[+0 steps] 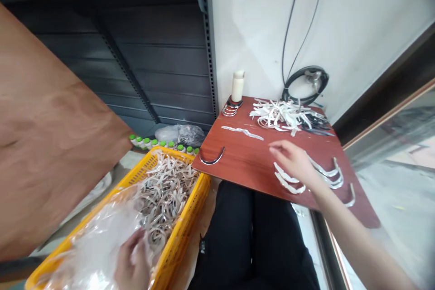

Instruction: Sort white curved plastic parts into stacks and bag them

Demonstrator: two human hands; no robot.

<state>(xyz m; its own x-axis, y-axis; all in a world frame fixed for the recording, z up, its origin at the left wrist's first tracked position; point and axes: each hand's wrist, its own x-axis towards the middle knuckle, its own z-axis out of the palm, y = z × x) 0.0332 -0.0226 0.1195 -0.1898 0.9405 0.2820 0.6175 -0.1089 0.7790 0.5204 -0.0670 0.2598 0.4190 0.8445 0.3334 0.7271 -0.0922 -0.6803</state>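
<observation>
My right hand (294, 159) is above the brown-red table board with fingers stretched to the left and nothing visible in them. Under and beside it lie curved shiny strips (288, 181), and more curved pieces (335, 176) lie to its right. A thin clear strip (242, 132) rests farther back. One dark, chrome-edged curved piece (212, 158) is at the table's left corner. My left hand (132, 260), somewhat blurred, curls its fingers beside a clear plastic bag (102, 235) in the yellow basket (188, 235); what they hold, if anything, is unclear. Many curved metallic pieces (166, 195) fill the basket.
A heap of white strips (282, 115) covers the table's back. A whitish cylinder (238, 86) stands at the far left corner, near a coiled black cable (307, 84). Green-capped bottles (163, 144) line the basket's far end. A brown panel (50, 145) stands left.
</observation>
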